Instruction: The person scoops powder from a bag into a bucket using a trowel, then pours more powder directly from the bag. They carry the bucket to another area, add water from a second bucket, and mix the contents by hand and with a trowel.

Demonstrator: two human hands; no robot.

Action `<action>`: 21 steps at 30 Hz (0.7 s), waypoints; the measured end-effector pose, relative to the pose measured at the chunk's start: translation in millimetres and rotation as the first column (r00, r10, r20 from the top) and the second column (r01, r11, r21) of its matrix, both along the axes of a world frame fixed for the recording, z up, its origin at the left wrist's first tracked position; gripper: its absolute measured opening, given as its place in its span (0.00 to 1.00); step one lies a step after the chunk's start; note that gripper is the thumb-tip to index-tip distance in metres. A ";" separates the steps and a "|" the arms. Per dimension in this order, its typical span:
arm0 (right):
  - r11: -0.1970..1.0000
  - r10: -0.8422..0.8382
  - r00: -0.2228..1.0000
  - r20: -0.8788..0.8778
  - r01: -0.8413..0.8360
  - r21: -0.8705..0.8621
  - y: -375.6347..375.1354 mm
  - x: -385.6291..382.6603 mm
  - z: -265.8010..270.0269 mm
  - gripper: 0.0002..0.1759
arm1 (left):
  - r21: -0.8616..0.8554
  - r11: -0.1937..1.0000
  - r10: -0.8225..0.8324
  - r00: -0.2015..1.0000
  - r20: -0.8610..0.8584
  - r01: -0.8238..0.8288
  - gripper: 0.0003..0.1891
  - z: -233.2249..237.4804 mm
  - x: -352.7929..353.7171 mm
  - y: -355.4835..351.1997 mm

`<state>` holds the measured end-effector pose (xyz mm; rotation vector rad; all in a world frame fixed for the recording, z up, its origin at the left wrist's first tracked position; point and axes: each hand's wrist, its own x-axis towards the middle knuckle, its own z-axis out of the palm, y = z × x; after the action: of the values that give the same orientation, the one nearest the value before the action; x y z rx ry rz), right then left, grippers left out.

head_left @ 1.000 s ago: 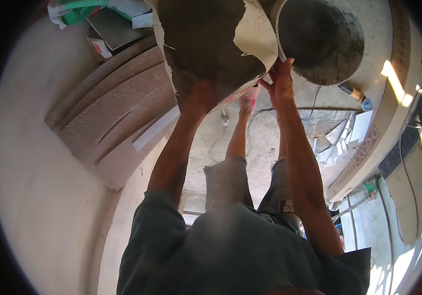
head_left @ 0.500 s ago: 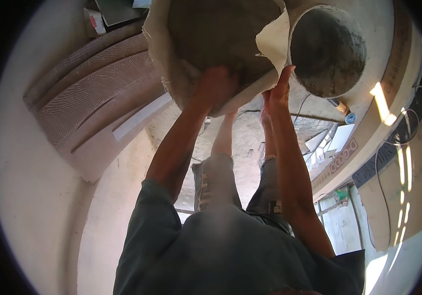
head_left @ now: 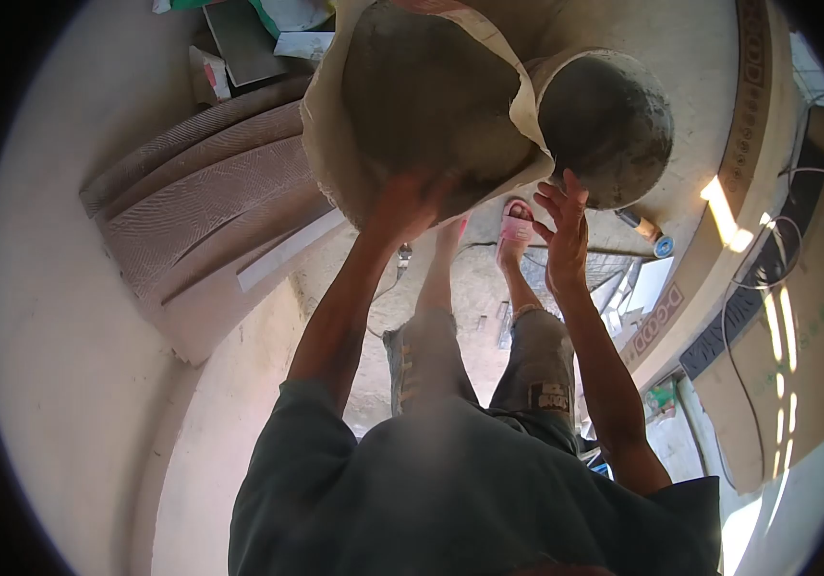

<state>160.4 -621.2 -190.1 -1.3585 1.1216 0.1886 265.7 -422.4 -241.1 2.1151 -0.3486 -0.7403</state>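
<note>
A pale sack [head_left: 321, 144] with its mouth folded wide open holds grey powder [head_left: 431, 86]. My left hand [head_left: 407, 206] reaches over the near rim into the sack; its fingers are blurred against the grey contents, so I cannot make out their grip. My right hand [head_left: 566, 226] is raised just beyond the sack's right corner, fingers spread, with nothing in it. Beside the sack on the right stands a round bucket [head_left: 657, 144], its inside coated in grey.
Brown tiles with ridged backs [head_left: 230, 206] lean at the left. A tool with a blue end [head_left: 662, 247] lies right of the bucket. Long cardboard packages [head_left: 657, 322] and a looping cable [head_left: 734, 365] are at the right. My feet in pink slippers [head_left: 518, 223] are on the floor below.
My right hand has let go of the sack's rim and opened beside it. My left hand stays at the sack's near side. The whole view has shifted slightly, showing my feet.
</note>
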 end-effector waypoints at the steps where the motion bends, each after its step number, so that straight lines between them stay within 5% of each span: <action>1: 1.000 0.018 0.999 -0.030 -0.018 0.013 -4.1 -9.7 9.1 0.48 | 0.030 0.999 0.012 0.999 -0.046 -0.011 0.18 4.3 -1.0 3.7; 7: 0.973 0.212 0.925 -0.316 -0.170 0.154 -46.6 -125.8 1.6 0.44 | 0.094 0.990 0.116 0.990 -0.079 -0.109 0.17 49.5 -4.1 33.1; 9: 0.947 0.321 0.910 -0.261 -0.300 0.117 -55.6 -165.8 10.7 0.40 | 0.093 0.984 0.158 0.986 -0.054 -0.153 0.17 57.2 -9.6 46.5; 11: 0.729 0.676 0.665 -0.317 -0.666 0.156 -61.3 -164.8 41.9 0.36 | 0.191 0.963 0.218 0.967 -0.135 -0.190 0.17 70.6 -12.9 54.9; 13: 0.594 0.781 0.508 -0.363 -0.784 0.181 -61.4 -194.3 48.1 0.34 | 0.242 0.940 0.287 0.942 -0.173 -0.242 0.18 94.8 -14.5 55.1; 14: 0.627 0.751 0.527 -0.397 -0.758 0.179 -58.3 -239.8 26.1 0.33 | 0.235 0.933 0.317 0.931 -0.182 -0.271 0.19 111.7 -15.0 46.7; 16: 0.598 0.748 0.529 -0.401 -0.799 0.061 -70.1 -271.9 28.6 0.33 | 0.202 0.932 0.338 0.923 -0.183 -0.301 0.20 137.3 -17.9 20.7; 18: 0.435 0.821 0.464 -0.332 -0.886 -0.164 -74.8 -266.9 52.3 0.32 | 0.183 0.931 0.344 0.928 -0.147 -0.316 0.21 160.6 -21.7 -1.4; 21: 0.479 0.750 0.564 -0.345 -0.823 -0.306 -85.3 -280.4 50.2 0.31 | 0.143 0.925 0.375 0.906 -0.198 -0.351 0.21 182.7 -32.3 -47.1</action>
<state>-120.0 -706.6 -139.9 -2.2676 0.5673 0.7861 233.4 -469.5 -58.3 2.0843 0.2095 -0.7730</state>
